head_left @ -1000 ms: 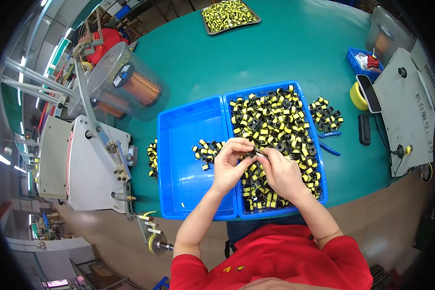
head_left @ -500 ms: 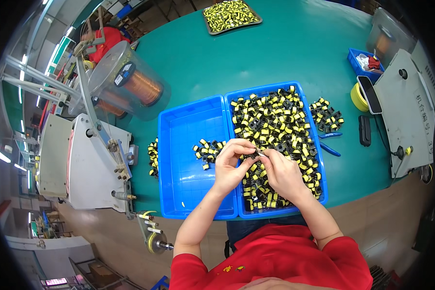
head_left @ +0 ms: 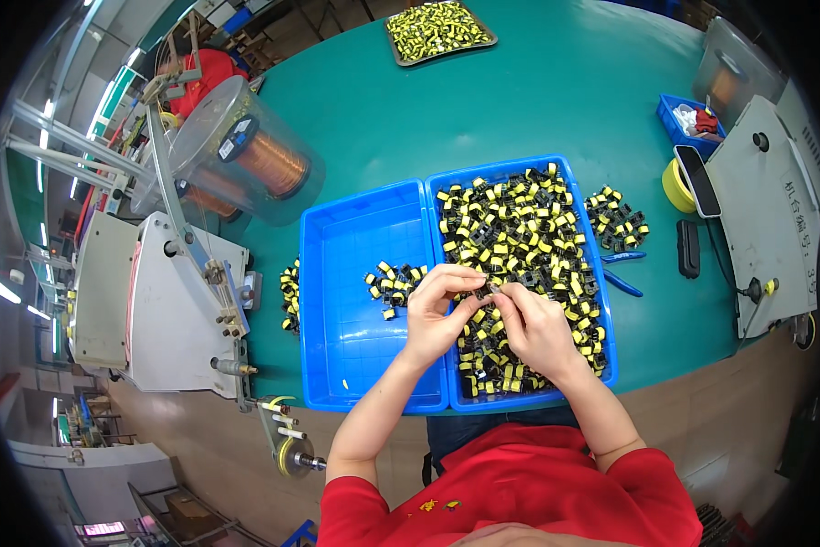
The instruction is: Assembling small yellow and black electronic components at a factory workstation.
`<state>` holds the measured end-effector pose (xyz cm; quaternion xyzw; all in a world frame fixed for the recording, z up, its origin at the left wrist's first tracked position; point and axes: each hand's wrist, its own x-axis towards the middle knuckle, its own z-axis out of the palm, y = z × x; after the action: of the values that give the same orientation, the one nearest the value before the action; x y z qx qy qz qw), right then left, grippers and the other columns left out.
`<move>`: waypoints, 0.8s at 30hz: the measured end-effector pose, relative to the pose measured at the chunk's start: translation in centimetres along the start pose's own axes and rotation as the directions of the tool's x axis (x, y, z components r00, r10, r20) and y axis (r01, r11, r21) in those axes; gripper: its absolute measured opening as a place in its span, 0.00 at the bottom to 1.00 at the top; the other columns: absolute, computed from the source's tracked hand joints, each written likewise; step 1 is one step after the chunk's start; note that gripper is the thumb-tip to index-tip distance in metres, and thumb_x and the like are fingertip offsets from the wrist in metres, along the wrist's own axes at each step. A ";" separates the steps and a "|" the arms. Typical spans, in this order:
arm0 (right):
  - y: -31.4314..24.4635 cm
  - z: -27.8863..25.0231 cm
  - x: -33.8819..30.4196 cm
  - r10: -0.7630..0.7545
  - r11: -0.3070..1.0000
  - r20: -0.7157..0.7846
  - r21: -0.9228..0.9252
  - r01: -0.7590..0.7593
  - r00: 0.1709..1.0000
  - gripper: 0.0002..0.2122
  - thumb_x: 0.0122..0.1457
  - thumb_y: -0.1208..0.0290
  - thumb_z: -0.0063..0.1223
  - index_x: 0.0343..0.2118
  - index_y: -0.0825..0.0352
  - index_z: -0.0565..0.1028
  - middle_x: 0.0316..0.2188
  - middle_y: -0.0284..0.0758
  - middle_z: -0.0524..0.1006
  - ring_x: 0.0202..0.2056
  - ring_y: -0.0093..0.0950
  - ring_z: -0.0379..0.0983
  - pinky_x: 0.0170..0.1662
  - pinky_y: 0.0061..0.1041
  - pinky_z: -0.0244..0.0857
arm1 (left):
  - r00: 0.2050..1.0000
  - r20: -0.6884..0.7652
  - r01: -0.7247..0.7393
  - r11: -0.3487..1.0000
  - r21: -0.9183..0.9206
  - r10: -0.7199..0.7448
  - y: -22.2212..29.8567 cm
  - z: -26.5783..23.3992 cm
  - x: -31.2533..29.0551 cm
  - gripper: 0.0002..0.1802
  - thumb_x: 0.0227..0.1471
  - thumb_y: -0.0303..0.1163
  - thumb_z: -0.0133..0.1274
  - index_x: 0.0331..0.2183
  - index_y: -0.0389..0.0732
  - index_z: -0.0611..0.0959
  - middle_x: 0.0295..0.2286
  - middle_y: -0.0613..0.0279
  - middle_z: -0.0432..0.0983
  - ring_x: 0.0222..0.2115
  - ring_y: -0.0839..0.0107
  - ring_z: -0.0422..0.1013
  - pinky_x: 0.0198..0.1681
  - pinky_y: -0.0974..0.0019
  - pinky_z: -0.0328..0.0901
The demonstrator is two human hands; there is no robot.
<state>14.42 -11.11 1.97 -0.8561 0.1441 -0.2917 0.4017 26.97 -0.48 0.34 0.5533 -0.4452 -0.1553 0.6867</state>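
Note:
Over the right blue tray point(head_left: 602, 365), my two hands meet at their fingertips. My left hand point(head_left: 437, 310) is closed in a pinch around a small dark piece, mostly hidden, that looks like one of the black coil bobbins. The fingers of my right hand point(head_left: 538, 330) are pinched at the same spot; what lies between them is too small to make out. Beneath them, many black coil bobbins with yellow tape point(head_left: 510, 214) fill this tray. A left blue tray point(head_left: 337, 237) adjoins it and holds a small heap of the same bobbins point(head_left: 394, 284) beside my left hand.
Blue-handled pliers point(head_left: 622, 281) and a loose bobbin pile point(head_left: 615, 219) lie right of the trays. Winding machines point(head_left: 177, 314) flank both sides, with copper wire spools point(head_left: 271, 164) at left. A metal tray of yellow parts point(head_left: 437, 32) sits at the far edge. A person in red point(head_left: 211, 77) is at back left.
My right fingertips have shifted slightly around the small piece, and a pale glint there no longer shows. My left hand stays nearly in place.

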 end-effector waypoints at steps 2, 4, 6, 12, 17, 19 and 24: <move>0.1 0.0 0.1 -0.027 0.999 -0.004 -0.030 0.027 1.000 0.04 0.57 0.74 0.48 0.31 0.70 0.71 0.19 0.41 0.74 0.21 0.37 0.73 0.22 0.31 0.65 | 0.997 0.006 0.074 0.992 -0.097 -0.074 0.2 0.0 0.0 0.13 0.41 0.10 0.52 0.33 0.32 0.78 0.37 0.55 0.70 0.40 0.68 0.70 0.42 0.68 0.71; 0.0 0.0 0.1 -0.055 0.997 -0.005 -0.059 0.055 0.998 0.04 0.57 0.74 0.47 0.30 0.68 0.71 0.19 0.39 0.74 0.20 0.35 0.73 0.20 0.31 0.65 | 0.994 0.026 0.105 0.989 -0.104 -0.103 0.4 -0.1 0.2 0.12 0.43 0.11 0.52 0.33 0.31 0.77 0.38 0.54 0.69 0.40 0.68 0.70 0.42 0.67 0.71; -0.1 -0.2 0.1 -0.027 0.997 0.014 -0.070 0.028 1.000 0.04 0.57 0.74 0.47 0.30 0.68 0.71 0.19 0.39 0.74 0.20 0.35 0.73 0.20 0.31 0.65 | 0.991 0.044 0.132 0.985 -0.111 -0.128 0.5 -0.4 0.3 0.11 0.45 0.12 0.51 0.33 0.31 0.77 0.38 0.54 0.68 0.40 0.67 0.70 0.42 0.66 0.72; -0.2 -0.2 0.0 -0.034 0.998 0.012 -0.054 0.034 0.999 0.04 0.58 0.73 0.46 0.30 0.67 0.72 0.18 0.38 0.74 0.19 0.34 0.73 0.20 0.31 0.65 | 0.947 0.051 0.317 0.908 -0.273 -0.316 0.8 -0.5 0.4 0.15 0.47 0.15 0.52 0.40 0.32 0.72 0.40 0.54 0.70 0.41 0.67 0.70 0.43 0.67 0.70; -0.3 -0.4 0.0 -0.043 0.995 0.029 -0.090 0.045 0.999 0.05 0.58 0.73 0.47 0.31 0.67 0.72 0.19 0.37 0.74 0.19 0.34 0.73 0.20 0.30 0.65 | 0.906 0.096 0.421 0.855 -0.305 -0.412 0.3 -1.2 0.3 0.17 0.49 0.20 0.53 0.42 0.34 0.71 0.38 0.58 0.72 0.41 0.72 0.69 0.44 0.70 0.67; -0.3 -0.4 0.0 -0.053 0.992 0.042 -0.110 0.057 0.998 0.05 0.58 0.72 0.47 0.31 0.68 0.72 0.20 0.37 0.75 0.20 0.34 0.73 0.20 0.30 0.65 | 0.888 0.104 0.457 0.829 -0.323 -0.449 0.5 -1.3 0.3 0.16 0.50 0.22 0.53 0.42 0.34 0.71 0.38 0.59 0.72 0.39 0.74 0.70 0.43 0.71 0.67; -0.2 0.0 -0.1 -0.033 0.999 0.036 -0.028 0.034 0.999 0.07 0.57 0.70 0.48 0.32 0.69 0.71 0.22 0.38 0.75 0.20 0.35 0.74 0.20 0.30 0.66 | 0.886 0.126 0.462 0.828 -0.316 -0.446 0.7 -1.2 0.4 0.15 0.52 0.28 0.53 0.42 0.34 0.72 0.37 0.61 0.72 0.35 0.76 0.70 0.40 0.72 0.66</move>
<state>14.30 -10.94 2.10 -0.8690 0.1268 -0.2809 0.3872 27.97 0.23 1.15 0.5134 -0.2835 -0.4009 0.7038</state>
